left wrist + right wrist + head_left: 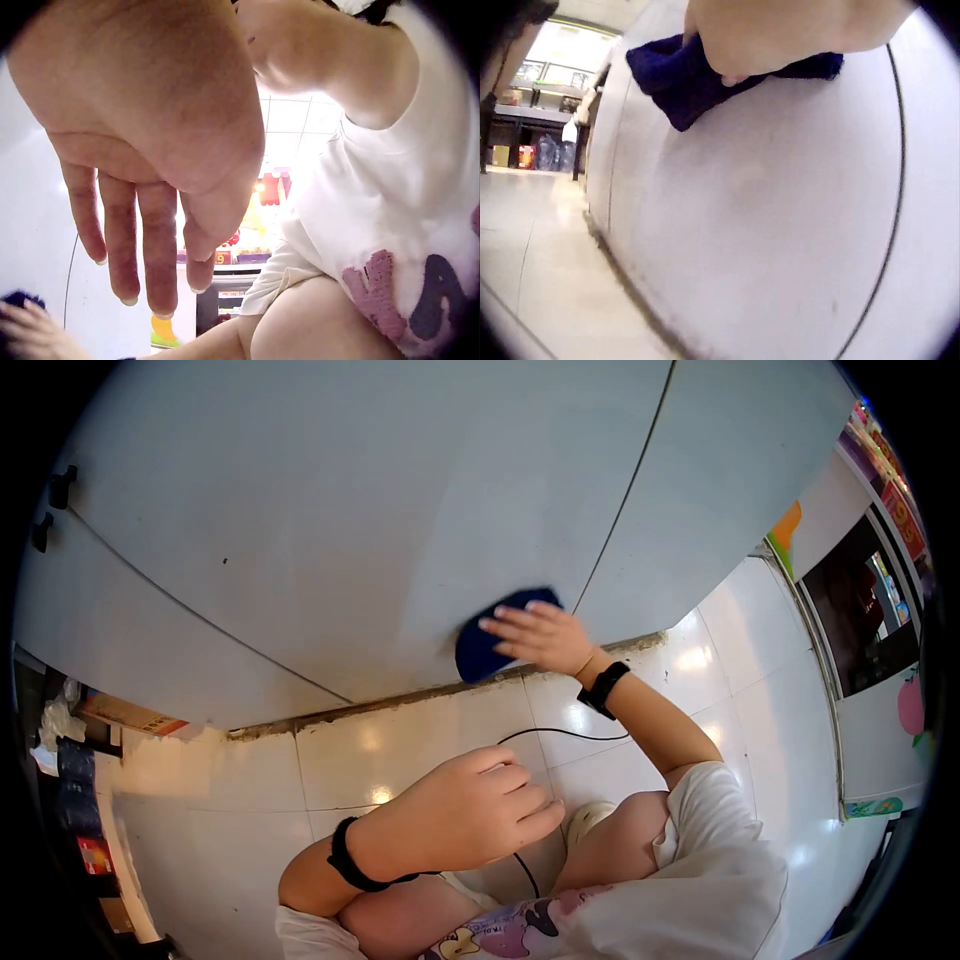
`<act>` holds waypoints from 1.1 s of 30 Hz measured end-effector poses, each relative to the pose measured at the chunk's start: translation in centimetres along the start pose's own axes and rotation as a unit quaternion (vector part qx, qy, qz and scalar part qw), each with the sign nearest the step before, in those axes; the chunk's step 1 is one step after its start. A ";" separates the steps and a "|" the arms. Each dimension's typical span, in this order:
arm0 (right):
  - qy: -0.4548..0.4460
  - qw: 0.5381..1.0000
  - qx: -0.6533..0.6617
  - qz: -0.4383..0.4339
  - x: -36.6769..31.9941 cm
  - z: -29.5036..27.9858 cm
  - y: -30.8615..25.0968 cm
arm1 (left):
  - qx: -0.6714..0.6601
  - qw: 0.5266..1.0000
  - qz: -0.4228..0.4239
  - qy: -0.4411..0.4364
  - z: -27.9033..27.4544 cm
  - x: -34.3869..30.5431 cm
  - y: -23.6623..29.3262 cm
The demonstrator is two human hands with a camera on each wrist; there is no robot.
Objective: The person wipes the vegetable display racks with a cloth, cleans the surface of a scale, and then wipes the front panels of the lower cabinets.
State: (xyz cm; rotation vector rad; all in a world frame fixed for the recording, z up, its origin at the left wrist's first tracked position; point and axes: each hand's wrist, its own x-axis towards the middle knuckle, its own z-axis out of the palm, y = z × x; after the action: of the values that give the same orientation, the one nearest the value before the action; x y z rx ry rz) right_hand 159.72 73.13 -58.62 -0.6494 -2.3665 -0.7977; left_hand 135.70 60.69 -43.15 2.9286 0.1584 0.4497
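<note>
A dark blue cloth (478, 652) lies against the white cabinet front (350, 540), low down near its bottom edge. My right hand (543, 638) presses the cloth to the panel with its fingers laid out over it. In the right wrist view, folds of the cloth (679, 90) stick out on both sides of the hand, whose fingers are mostly hidden. My left hand (470, 807) hangs over the knees and holds nothing. Its relaxed fingers (157, 240) point down in the left wrist view.
A worn, dirty strip (400, 710) runs along the cabinet's base above the tiled floor (340, 765). A thin black cable (560, 732) crosses the tiles near the feet. Black handles (62, 487) stick out at the upper left. Boxes and bags (78, 790) stand on the left.
</note>
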 end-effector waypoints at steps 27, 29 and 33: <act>0.208 0.966 -0.085 0.130 -1.2 -2.9 5.5 | -0.040 0.993 -0.031 -0.103 2.1 2.4 -1.1; 0.104 0.991 -0.032 0.082 -5.4 -0.4 3.4 | -0.050 0.990 -0.039 -0.125 2.7 2.6 -1.4; -0.058 0.995 0.078 0.038 -12.6 3.3 0.2 | -0.037 0.985 -0.042 -0.166 3.4 3.8 -1.0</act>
State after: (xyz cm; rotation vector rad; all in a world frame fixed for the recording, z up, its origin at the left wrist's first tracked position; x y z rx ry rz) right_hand 167.90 72.09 -68.73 -0.7332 -2.4618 -0.5490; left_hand 140.27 61.62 -45.48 2.8585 0.2120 -0.0459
